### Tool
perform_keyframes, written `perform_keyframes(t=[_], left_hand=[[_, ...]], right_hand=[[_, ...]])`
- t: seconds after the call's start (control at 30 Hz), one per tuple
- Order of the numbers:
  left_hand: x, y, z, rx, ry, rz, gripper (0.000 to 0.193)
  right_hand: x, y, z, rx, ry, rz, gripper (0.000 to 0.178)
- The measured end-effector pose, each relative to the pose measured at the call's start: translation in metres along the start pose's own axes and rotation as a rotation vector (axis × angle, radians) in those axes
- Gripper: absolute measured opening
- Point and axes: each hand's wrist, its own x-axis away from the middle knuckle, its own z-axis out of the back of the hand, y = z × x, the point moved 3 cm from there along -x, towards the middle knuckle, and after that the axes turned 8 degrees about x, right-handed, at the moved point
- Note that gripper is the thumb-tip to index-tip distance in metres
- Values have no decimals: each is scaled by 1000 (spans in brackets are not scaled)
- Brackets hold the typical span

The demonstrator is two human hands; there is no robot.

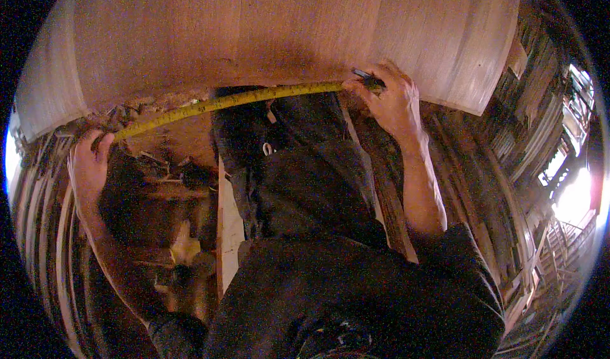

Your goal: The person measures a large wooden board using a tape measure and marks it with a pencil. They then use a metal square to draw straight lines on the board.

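A yellow measuring tape [210, 105] is stretched across in front of me, just along the near edge of a wide wooden panel [273, 35]. At the tape's left end, the fingers of my left hand [89, 165] are closed on it, close to the panel's left corner. My right hand [397, 101] grips the tape's other end by the panel's near edge. A short dark pencil-like stick with a pale tip [361, 73] pokes out between its fingers. The tape's case does not show clearly.
Long strips of timber [57, 232] stand in rows on the left, and more wood pieces [508, 136] are stacked on the right. Beneath the panel is a brownish surface with scraps [165, 146]. Bright light enters at the far right.
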Motion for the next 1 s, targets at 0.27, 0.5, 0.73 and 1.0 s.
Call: perform_keyframes(t=[0.27,0.5,0.73,1.0], left_hand=[[-51,-14,-7,-5,-6,-125,53],[-83,-14,-8,-67,-67,-163,50],[-91,-30,-1,6,-69,-190,47],[-83,-41,2,-57,-29,-243,47]], right_hand=[[0,-14,-20,52,49,-217,45],[7,-20,-31,129,120,-280,43],[-1,-29,-24,87,88,-306,40],[-1,-28,-27,27,45,-271,35]])
